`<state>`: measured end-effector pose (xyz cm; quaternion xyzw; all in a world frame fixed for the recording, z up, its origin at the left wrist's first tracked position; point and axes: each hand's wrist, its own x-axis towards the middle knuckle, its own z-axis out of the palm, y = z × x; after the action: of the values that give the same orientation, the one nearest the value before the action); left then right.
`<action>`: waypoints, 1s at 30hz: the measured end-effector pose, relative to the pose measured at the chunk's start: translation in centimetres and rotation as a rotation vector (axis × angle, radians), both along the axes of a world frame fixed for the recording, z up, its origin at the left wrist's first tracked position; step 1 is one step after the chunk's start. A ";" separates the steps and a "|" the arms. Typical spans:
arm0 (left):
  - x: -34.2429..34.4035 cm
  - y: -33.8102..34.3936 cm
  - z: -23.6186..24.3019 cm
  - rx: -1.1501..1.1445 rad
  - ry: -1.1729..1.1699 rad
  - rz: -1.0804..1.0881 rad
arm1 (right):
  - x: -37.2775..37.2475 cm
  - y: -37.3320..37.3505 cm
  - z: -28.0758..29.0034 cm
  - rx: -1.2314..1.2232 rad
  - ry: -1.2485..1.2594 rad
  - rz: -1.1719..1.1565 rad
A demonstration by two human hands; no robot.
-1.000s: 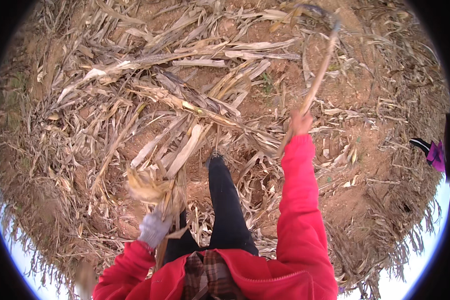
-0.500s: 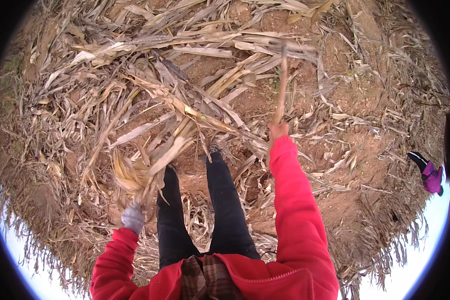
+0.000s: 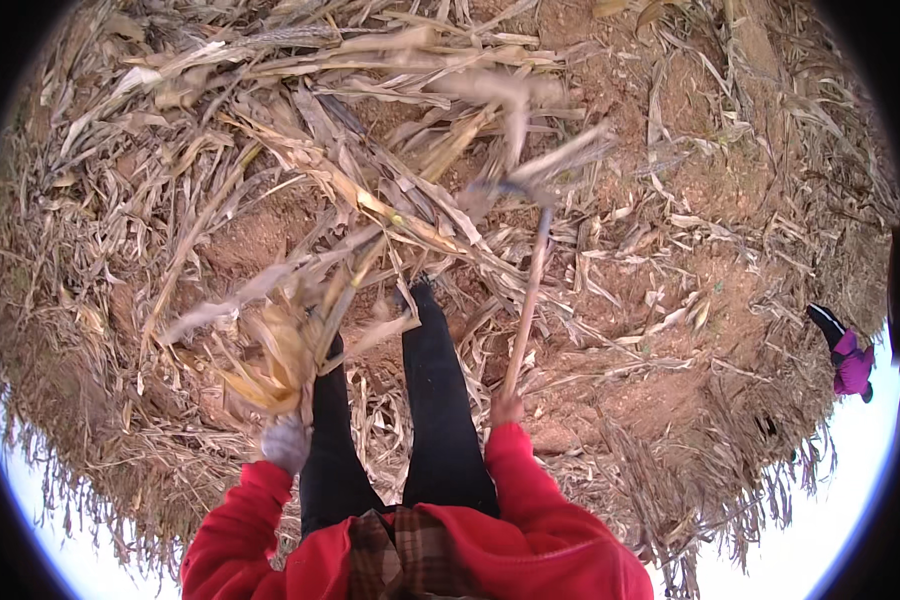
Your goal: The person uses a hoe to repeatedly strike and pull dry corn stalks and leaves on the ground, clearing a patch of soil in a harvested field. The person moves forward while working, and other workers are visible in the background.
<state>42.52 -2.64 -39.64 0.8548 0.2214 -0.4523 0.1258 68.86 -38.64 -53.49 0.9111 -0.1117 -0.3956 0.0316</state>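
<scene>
My left hand [image 3: 287,444], in a pale grey glove, is closed around a bunch of dry corn stalks [image 3: 278,355] with papery husks fanning out above the fist. My right hand [image 3: 507,409] grips the end of a sickle's long wooden handle [image 3: 531,300]. The sickle's dark curved blade, smeared by motion, points left at the far end, over dry leaves and stalks. A long dry corn stalk [image 3: 400,217] lies slanting across the ground between the blade and my feet.
Cut stalks and dead leaves [image 3: 210,190] litter the reddish soil [image 3: 660,400]. My legs in black trousers [image 3: 435,420] stand in the middle. Standing dry corn rims the field. At the far right is another person in a purple top [image 3: 852,368].
My right hand has drawn the sickle back toward my body, and its blade now shows nearer. My left hand has shifted slightly right with the corn stalks, whose leaves have swung.
</scene>
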 end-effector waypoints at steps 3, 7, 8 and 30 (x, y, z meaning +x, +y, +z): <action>1.0 2.1 -4.0 -0.273 0.283 0.312 | -0.3 -3.1 4.3 0.054 0.044 0.066; 2.7 5.7 -11.3 -0.132 -0.100 0.026 | 7.1 0.2 4.1 0.235 -0.143 -0.255; 3.1 6.1 -12.3 -0.015 -0.181 0.041 | 8.1 1.0 3.7 0.162 -0.150 -0.231; 12.5 30.5 -18.7 0.136 0.278 0.275 | 12.1 11.2 2.3 0.653 -0.154 -0.484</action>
<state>55.07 27.87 -58.32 0.7524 0.3812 -0.5284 0.0969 80.98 -27.42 -51.22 0.8476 -0.1933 -0.3371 -0.3613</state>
